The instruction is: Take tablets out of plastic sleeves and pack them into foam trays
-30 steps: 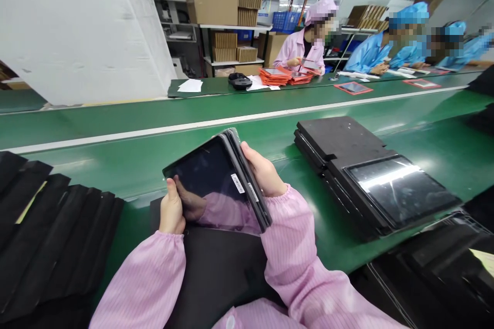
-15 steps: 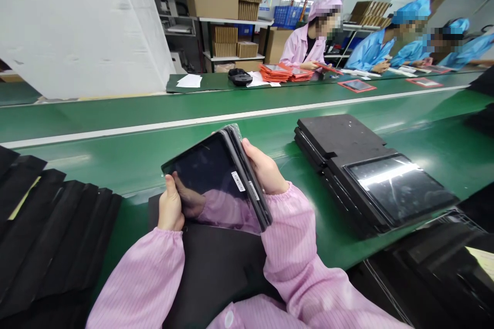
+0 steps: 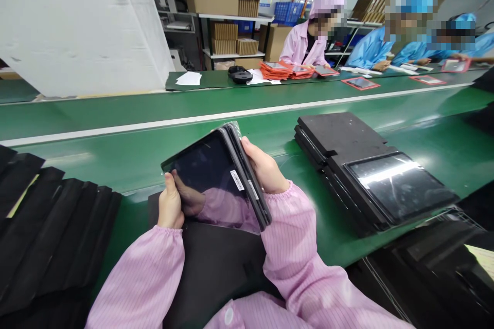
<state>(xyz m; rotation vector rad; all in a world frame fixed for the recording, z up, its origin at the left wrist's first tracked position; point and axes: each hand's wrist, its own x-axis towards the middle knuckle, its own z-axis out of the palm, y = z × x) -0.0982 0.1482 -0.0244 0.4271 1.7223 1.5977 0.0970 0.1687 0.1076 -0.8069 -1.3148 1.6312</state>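
A small stack of dark tablets (image 3: 208,175) is tilted in front of me, glossy screen facing up toward me. White label stickers (image 3: 237,180) show near the right edges, and clear film pokes out at the top corner. My left hand (image 3: 171,205) is closed on the left edge, thumb over the front, its other fingers hidden behind. Along the right side, my right hand (image 3: 265,168) grips the stack from behind, thumb at the upper edge. Beneath lies a flat black case (image 3: 216,267), partly covered by my sleeves and the tablets.
On the right, a tablet (image 3: 399,185) rests on stacked black cases (image 3: 339,136). A row of black folders (image 3: 57,236) stands at left. Across the green bench (image 3: 135,108), people sit with orange-framed pieces (image 3: 276,70). A white covered block (image 3: 77,25) rises behind left.
My hands and the tablets stay almost still. Across the bench, the person in pink has lowered an orange-framed piece to the table; another framed piece is raised at far right.
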